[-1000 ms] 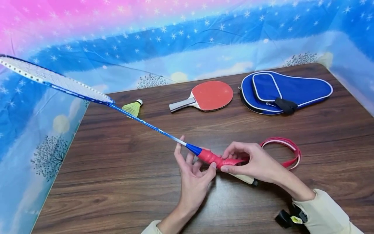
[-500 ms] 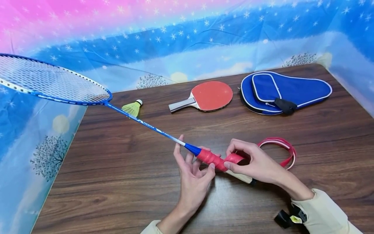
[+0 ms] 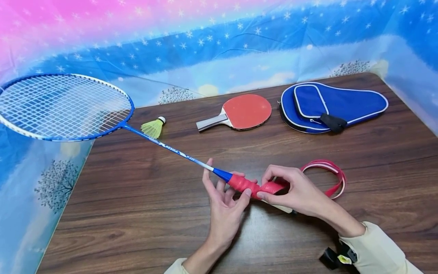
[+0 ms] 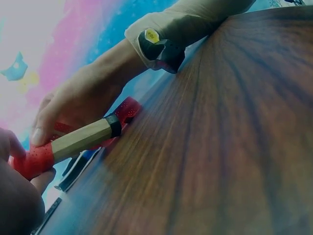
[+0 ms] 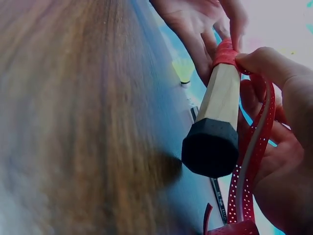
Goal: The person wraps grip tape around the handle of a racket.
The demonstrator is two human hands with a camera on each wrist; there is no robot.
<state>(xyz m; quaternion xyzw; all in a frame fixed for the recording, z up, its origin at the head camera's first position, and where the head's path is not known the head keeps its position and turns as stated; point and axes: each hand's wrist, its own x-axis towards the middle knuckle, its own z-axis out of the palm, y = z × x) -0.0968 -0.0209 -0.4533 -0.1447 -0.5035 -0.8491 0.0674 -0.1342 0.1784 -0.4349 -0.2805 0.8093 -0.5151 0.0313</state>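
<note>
The badminton racket [image 3: 174,150] is held above the table, its strung head up at the left. Red perforated tape [image 3: 243,184] covers the upper handle, while the bare wooden part [image 5: 219,95] ends in a black cap [image 5: 211,148]. My left hand [image 3: 224,213] grips the wrapped part between thumb and fingers, index finger raised beside the shaft. My right hand [image 3: 301,190] pinches the tape against the handle just below that. From there the loose tape [image 5: 255,152] hangs past the cap in the right wrist view, and its loop [image 3: 337,179] lies right of my right hand.
On the wooden table [image 3: 137,213], a yellow shuttlecock [image 3: 154,127] lies behind the racket shaft. Further right are a red table tennis paddle [image 3: 247,112] and a blue zipped case [image 3: 356,102]. A patterned cloth [image 3: 219,45] hangs around the table's back and left sides.
The racket has rolled about its shaft, so its strung face, nearly edge-on before, now shows broadly. My right hand has shifted slightly, still pinching the tape.
</note>
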